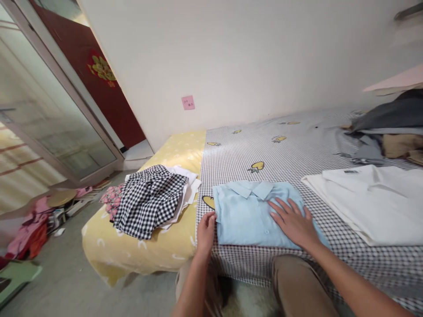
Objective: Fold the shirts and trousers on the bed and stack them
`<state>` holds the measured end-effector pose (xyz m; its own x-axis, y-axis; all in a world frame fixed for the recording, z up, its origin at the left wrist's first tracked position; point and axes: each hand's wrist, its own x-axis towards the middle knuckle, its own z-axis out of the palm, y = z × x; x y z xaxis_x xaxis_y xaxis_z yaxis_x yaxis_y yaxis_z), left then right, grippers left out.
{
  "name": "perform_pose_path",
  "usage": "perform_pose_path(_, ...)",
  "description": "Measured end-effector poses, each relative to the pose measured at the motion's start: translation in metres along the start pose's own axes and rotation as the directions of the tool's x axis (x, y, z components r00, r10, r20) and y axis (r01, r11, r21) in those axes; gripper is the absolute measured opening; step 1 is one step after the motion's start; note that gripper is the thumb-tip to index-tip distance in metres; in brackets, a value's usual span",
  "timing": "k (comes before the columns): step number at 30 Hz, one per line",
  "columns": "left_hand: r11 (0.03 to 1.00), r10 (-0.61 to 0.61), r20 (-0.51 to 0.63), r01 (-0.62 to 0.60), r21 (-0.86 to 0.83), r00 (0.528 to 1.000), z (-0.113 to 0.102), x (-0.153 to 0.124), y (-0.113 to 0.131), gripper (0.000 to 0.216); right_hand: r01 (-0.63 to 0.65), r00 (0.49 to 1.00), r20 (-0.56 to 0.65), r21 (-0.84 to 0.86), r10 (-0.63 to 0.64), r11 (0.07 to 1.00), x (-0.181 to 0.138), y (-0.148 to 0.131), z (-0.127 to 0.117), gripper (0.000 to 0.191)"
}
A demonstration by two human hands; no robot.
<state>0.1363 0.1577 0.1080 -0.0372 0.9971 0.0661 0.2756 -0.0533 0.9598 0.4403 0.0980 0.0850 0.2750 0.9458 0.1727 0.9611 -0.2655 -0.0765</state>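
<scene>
A light blue collared shirt (246, 218), folded into a rough rectangle, lies at the front edge of the bed with its collar pointing away from me. My right hand (294, 222) rests flat on the shirt's right half, fingers spread. At the shirt's left edge, my left hand (207, 226) has its fingers bent together, pinching the blue cloth by its side. The shirt's underside and any fabric tucked below it are hidden.
White folded garments (380, 204) lie to the right. A pile topped by black-and-white checked clothing (150, 198) sits left on the yellow sheet (132, 255). Dark and brown clothes (396, 127) are heaped at the far right. A white wall (247, 57) stands behind the bed.
</scene>
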Motion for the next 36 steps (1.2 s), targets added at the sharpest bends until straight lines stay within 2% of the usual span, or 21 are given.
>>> perform_pose_path(5, 0.982, -0.007, 0.02, 0.003, 0.186, 1.0, 0.006, 0.0, 0.003, 0.033, 0.0, 1.0, -0.009, -0.02, 0.0, 1.0, 0.0, -0.001, 0.0, 0.056)
perform_pose_path(10, 0.908, -0.03, 0.023, 0.018, 0.418, 0.999, 0.018, -0.001, 0.016, 0.045, 0.004, 1.0, -0.022, -0.009, -0.004, 1.0, -0.001, -0.001, 0.0, 0.056)
perform_pose_path(13, 0.863, -0.009, -0.002, 0.009, 0.505, 1.0, 0.029, -0.001, 0.024, 0.038, 0.004, 1.0, -0.03, -0.01, -0.004, 1.0, 0.0, -0.001, 0.0, 0.055)
perform_pose_path(17, 0.84, -0.022, -0.075, 0.06, 0.539, 0.997, 0.037, 0.005, 0.023, 0.024, 0.01, 0.999, -0.041, -0.008, -0.01, 1.0, 0.0, 0.0, 0.002, 0.055)
perform_pose_path(25, 0.799, -0.031, -0.144, 0.111, 0.591, 0.989, 0.033, 0.007, 0.018, 0.021, 0.014, 0.999, -0.046, 0.03, -0.012, 0.999, 0.0, -0.001, 0.002, 0.053)
perform_pose_path(32, 0.713, -0.088, -0.063, 0.107, 0.693, 0.994, 0.03, 0.016, 0.034, 0.027, -0.007, 0.999, -0.039, 0.117, 0.011, 0.993, 0.002, -0.007, -0.006, 0.049)
perform_pose_path(36, 0.672, -0.15, 0.018, 0.088, 0.735, 0.989, 0.021, 0.029, 0.039, 0.035, 0.023, 0.998, -0.055, 0.355, -0.004, 0.935, 0.001, 0.002, -0.018, 0.045)
